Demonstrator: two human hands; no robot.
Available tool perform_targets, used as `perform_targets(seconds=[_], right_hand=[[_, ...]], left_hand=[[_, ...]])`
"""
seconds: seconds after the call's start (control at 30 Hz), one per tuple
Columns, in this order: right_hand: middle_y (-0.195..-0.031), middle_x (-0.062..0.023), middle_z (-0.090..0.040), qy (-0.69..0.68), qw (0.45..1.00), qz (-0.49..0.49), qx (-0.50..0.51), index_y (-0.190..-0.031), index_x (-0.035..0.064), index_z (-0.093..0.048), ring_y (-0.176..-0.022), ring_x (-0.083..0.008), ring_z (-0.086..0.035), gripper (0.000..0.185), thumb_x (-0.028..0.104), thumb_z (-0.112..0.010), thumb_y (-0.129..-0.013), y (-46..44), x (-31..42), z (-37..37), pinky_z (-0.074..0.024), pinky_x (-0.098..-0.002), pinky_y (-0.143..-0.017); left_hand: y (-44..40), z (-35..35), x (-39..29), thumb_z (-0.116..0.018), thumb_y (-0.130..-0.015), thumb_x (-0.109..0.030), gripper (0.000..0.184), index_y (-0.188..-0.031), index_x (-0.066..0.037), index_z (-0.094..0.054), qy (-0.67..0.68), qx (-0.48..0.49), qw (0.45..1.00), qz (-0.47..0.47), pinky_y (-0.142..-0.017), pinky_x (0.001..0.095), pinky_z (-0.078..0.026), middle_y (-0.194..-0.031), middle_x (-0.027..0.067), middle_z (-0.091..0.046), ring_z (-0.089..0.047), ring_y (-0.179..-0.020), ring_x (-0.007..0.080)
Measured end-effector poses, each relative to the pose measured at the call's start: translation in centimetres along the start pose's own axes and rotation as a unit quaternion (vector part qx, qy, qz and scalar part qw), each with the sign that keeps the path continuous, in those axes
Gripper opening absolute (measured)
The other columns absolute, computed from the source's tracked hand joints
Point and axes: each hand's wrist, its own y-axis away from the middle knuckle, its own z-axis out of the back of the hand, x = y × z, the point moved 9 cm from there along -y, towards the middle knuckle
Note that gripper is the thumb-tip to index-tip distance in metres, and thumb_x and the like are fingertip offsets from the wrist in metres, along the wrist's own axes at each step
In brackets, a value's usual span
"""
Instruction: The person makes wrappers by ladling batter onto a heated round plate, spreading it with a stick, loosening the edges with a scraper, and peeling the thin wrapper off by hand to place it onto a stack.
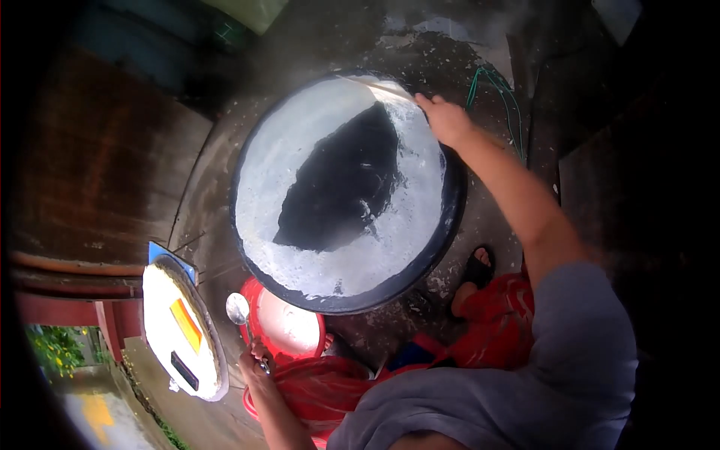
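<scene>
- Griddle, broad, round and black (451, 225), sits low before the person, its dark rim showing all around.
- White coating (259, 180), matte and slightly mottled, covers most of its top; a pointed, leaf-shaped dark patch (341, 180) with ragged edges lies bare in the middle.
- Right hand (446, 120) is closed on one end of a thin, pale, straight strip (390, 88), which lies across the coating near the far rim.
- Left hand (256, 361) has its fingers curled around the slim handle of a shiny metal ladle (238, 308); the round bowl is at the edge of a red round tub (251, 288).
- Smooth, white liquid (289, 322) fills the tub, just beside the griddle's near rim.
- Round, overexposed white stack (161, 319) stands to the left, bearing a yellow-orange strip (186, 325) and a dark oblong piece (184, 370).
</scene>
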Motion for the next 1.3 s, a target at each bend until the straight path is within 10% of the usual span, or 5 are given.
perform_targets(seconds=[0.4,0.5,0.63,0.97,1.3], right_hand=[[-0.092,-0.0126,-0.065,-0.293,0.935,-0.189,-0.064,-0.110,0.0114,-0.061,-0.081,-0.0250,-0.062,0.035,0.002,-0.047,-0.079,8.9,-4.9,-0.6,-0.0473,-0.0321,-0.072],[-0.095,-0.0120,-0.065,-0.441,0.833,-0.301,0.145,-0.111,0.0115,-0.061,-0.079,-0.0222,-0.061,0.033,0.006,-0.046,-0.082,12.4,1.6,-0.9,-0.0462,-0.0293,-0.072],[-0.099,-0.0117,-0.064,-0.369,0.904,-0.205,-0.062,-0.114,0.0159,-0.060,-0.087,-0.0263,-0.062,0.033,0.012,-0.048,-0.083,9.1,-1.5,-2.8,-0.0467,-0.0314,-0.075],[-0.106,-0.0026,-0.063,-0.186,0.940,-0.275,0.081,-0.113,0.0329,-0.058,-0.093,-0.0260,-0.061,0.032,0.029,-0.053,-0.082,14.8,3.7,1.0,-0.0480,-0.0353,-0.076],[-0.096,-0.0095,-0.065,-0.326,0.931,-0.141,0.082,-0.111,0.0229,-0.062,-0.088,-0.0250,-0.062,0.031,0.020,-0.046,-0.084,13.1,13.3,-2.9,-0.0477,-0.0344,-0.073]], left_hand=[[0.1,1.1,0.3,-0.035,-0.091,-0.010,0.017,-0.089,0.003,-0.046,0.052,0.071,0.993,0.078,-0.039,0.0216,-0.040,-0.060,0.0027,-0.046,-0.043,-0.045,0.0106],[0.3,1.0,0.5,-0.033,-0.092,-0.011,0.023,-0.096,0.007,-0.048,0.048,0.058,0.995,0.062,-0.038,0.0229,-0.039,-0.063,0.0048,-0.047,-0.045,-0.045,0.0112],[0.2,1.5,1.0,-0.034,-0.092,-0.013,0.026,-0.099,0.009,-0.047,0.034,0.099,0.989,0.103,-0.039,0.0234,-0.037,-0.066,0.0069,-0.050,-0.045,-0.046,0.0124],[1.0,3.1,0.9,-0.034,-0.092,-0.014,0.026,-0.097,0.008,-0.048,0.040,0.118,0.986,0.109,-0.039,0.0230,-0.036,-0.067,0.0065,-0.049,-0.045,-0.047,0.0121],[2.1,2.6,0.6,-0.034,-0.090,-0.009,0.022,-0.096,0.006,-0.048,0.041,0.140,0.984,0.099,-0.039,0.0228,-0.036,-0.066,0.0075,-0.049,-0.042,-0.046,0.0120]])
